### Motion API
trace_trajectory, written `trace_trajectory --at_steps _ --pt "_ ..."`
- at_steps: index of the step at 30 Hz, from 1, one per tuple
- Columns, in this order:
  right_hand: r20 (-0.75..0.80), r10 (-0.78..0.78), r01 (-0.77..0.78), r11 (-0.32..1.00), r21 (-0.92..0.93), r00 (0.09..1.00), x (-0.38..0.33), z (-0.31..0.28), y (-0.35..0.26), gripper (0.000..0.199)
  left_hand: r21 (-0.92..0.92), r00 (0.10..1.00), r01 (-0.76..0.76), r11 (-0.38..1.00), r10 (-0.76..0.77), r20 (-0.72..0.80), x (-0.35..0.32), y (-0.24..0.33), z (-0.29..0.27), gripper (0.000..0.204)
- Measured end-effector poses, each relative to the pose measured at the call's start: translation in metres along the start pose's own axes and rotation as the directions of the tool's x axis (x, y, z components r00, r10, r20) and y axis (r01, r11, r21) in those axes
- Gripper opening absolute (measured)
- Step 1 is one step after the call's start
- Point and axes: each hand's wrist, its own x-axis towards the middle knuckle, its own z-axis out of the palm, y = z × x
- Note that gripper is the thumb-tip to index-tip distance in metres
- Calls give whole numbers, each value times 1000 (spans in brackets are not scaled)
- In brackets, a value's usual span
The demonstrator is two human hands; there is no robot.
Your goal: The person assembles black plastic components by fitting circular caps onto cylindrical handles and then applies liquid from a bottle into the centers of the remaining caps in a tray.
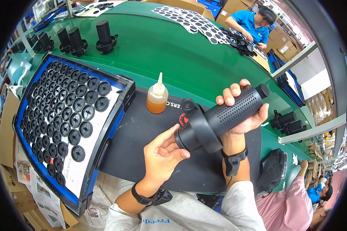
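In the head view, the black perforated cylinder [233,111] is held above the dark mat [133,154], its long axis slanting from lower left to upper right; the right hand [250,124] wraps its barrel, the left hand [160,156] part-curls round its lower end.

The dot-perforated device [232,111] is black, the liquid [156,106] amber, the bench [150,50] green.

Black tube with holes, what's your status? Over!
Right hand grips black tube; left hand on its other end. Tube held tilted above dark mat. Amber-liquid bottle stands on mat, apart from tube.
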Motion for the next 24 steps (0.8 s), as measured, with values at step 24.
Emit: trace_trajectory --at_steps 24 --pt "-121 205 -236 768 -596 971 -38 -21 15 51 -86 975 223 971 -223 13 -5 30 -79 47"
